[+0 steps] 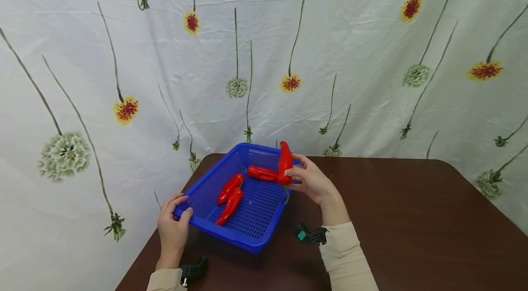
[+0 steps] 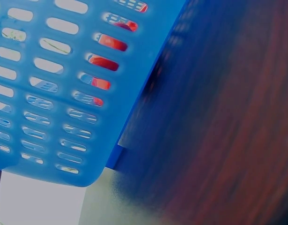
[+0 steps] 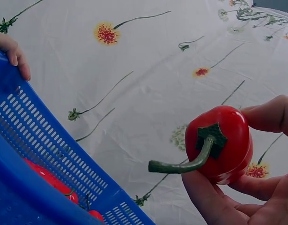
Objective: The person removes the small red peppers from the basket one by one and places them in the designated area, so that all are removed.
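A blue plastic basket [image 1: 247, 244] with slotted walls sits over the table, three red peppers inside: one pepper [image 1: 262, 173] towards the back, another [image 1: 228, 189] at the left and a third [image 1: 230, 207] below it. My left hand [image 1: 172, 227] grips the basket's rim at its left corner, thumb on the near side. Above the basket's right side, my right hand [image 1: 311, 181] pinches a red pepper [image 1: 285, 165] between thumb and fingers, tip up. Its curved green stem [image 3: 200, 159] points away from the hand in the right wrist view. Left wrist view shows mostly the basket's slotted wall [image 2: 94, 161].
A dark brown wooden table [image 1: 412, 217] extends to the right of the basket. Behind it hangs a pale cloth [image 1: 264, 52] printed with flowers. Dark straps with small devices circle both wrists, such as the right strap [image 1: 318, 236].
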The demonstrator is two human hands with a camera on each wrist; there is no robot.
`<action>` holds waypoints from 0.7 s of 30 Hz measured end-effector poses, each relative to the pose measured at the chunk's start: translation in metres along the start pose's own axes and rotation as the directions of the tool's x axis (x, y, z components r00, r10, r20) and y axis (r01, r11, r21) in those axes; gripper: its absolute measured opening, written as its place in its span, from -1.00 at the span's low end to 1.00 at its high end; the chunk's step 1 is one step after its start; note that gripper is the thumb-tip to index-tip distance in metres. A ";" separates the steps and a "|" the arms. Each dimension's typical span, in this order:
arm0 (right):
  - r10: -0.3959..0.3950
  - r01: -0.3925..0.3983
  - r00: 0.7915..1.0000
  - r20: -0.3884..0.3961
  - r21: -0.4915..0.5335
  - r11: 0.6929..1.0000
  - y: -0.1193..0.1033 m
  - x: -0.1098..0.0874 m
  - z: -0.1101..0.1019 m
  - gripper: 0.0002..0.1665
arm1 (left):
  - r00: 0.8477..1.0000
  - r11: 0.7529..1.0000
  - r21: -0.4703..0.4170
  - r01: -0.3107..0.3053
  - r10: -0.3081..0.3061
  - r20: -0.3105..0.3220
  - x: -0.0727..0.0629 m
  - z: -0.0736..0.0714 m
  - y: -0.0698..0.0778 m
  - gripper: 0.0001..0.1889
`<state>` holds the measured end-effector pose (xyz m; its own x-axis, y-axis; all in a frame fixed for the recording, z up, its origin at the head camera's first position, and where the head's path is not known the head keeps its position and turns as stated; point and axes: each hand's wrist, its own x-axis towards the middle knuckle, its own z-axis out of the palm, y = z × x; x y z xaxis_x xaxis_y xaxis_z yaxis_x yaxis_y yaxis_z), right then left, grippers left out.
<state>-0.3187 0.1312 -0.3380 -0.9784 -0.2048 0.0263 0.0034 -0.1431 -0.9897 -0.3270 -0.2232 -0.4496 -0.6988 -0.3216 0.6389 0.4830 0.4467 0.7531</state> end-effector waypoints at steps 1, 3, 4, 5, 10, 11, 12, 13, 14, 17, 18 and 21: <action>0.002 -0.002 1.000 -0.003 0.003 1.000 0.001 0.000 -0.002 -0.18 | 1.000 1.000 0.001 0.003 -0.003 0.001 0.000 0.000 0.000 -0.71; 0.007 -0.007 1.000 -0.018 0.011 1.000 0.002 0.000 -0.005 -0.19 | 1.000 1.000 0.003 0.007 -0.007 0.003 -0.001 0.000 0.000 -0.71; 0.005 -0.005 1.000 -0.021 0.010 1.000 0.003 0.000 -0.007 -0.19 | 1.000 1.000 0.001 0.006 -0.006 0.006 -0.002 -0.001 0.000 -0.71; 0.007 -0.007 1.000 -0.030 0.014 1.000 0.003 0.000 -0.008 -0.20 | 1.000 1.000 0.002 0.006 -0.006 0.008 -0.002 -0.001 0.000 -0.71; -0.001 0.002 0.999 -0.045 0.017 1.000 0.004 -0.001 -0.016 -0.20 | 1.000 1.000 -0.002 0.005 -0.005 0.013 -0.002 -0.001 -0.002 -0.71; -0.001 0.002 0.999 -0.046 0.020 1.000 0.005 -0.002 -0.018 -0.20 | 1.000 1.000 0.000 0.006 -0.006 0.012 -0.002 -0.001 -0.002 -0.71; -0.004 0.005 0.999 -0.045 0.018 1.000 0.005 -0.002 -0.019 -0.20 | 1.000 1.000 0.001 0.008 -0.008 0.011 -0.002 -0.001 -0.002 -0.71; -0.004 0.004 0.999 -0.045 0.016 1.000 0.005 -0.002 -0.021 -0.20 | 1.000 1.000 0.003 0.008 -0.008 0.010 -0.002 -0.001 -0.001 -0.71; -0.007 0.007 0.999 -0.044 0.014 1.000 0.005 -0.002 -0.022 -0.21 | 1.000 1.000 0.006 0.009 -0.009 0.009 -0.002 -0.001 -0.001 -0.71; -0.009 0.010 0.999 -0.044 0.006 1.000 0.004 -0.003 -0.025 -0.21 | 1.000 1.000 0.009 0.011 -0.011 0.009 -0.001 -0.001 -0.001 -0.71; -0.009 0.010 0.999 -0.044 0.003 1.000 0.004 -0.003 -0.026 -0.20 | 1.000 1.000 0.010 0.010 -0.011 0.009 -0.001 0.000 -0.001 -0.71; -0.009 0.009 0.999 -0.041 0.003 1.000 0.004 -0.004 -0.027 -0.19 | 1.000 1.000 0.002 0.007 -0.007 0.008 0.000 0.000 0.000 -0.71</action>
<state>-0.3202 0.1573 -0.3454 -0.9862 -0.1632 0.0294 -0.0051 -0.1475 -0.9890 -0.3275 -0.2230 -0.4499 -0.7061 -0.3182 0.6326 0.4774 0.4459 0.7571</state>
